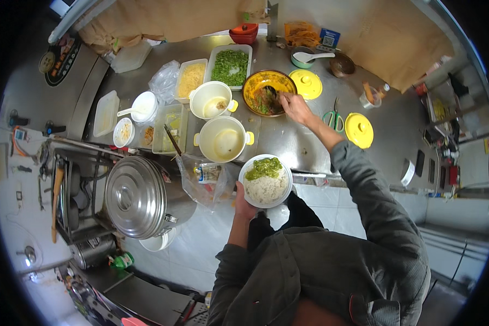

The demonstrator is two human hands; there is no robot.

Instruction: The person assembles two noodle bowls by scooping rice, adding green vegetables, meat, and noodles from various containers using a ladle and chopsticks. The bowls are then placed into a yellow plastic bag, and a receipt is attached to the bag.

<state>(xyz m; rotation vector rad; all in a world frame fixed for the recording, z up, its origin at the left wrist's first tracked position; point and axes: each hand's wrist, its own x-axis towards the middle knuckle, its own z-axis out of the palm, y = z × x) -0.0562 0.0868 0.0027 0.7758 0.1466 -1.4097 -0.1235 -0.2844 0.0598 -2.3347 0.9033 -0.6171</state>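
My left hand (245, 204) is closed on the side of a white bowl (265, 186), held level in front of my body. Pale, grainy food fills the bowl, with a heap of chopped green topping (263, 167) on its far side. My right hand (295, 107) reaches over the counter, its fingers closed round a dark spoon (270, 91). The spoon dips into a yellow-orange bowl (255, 79) holding a reddish-brown mix with green bits. Left of that bowl stand two cream pots with yellow handles, the far pot (208, 93) and the near pot (220, 142), each with a little food inside.
Containers of chopped greens (229, 66) and yellow shreds (191, 79) stand behind the pots. Yellow lids (359, 130) and green-handled scissors (334, 118) lie at right. Chopsticks (173, 139) and a plastic bag (204, 182) overhang the front edge. A large lidded steel pot (134, 190) stands lower left.
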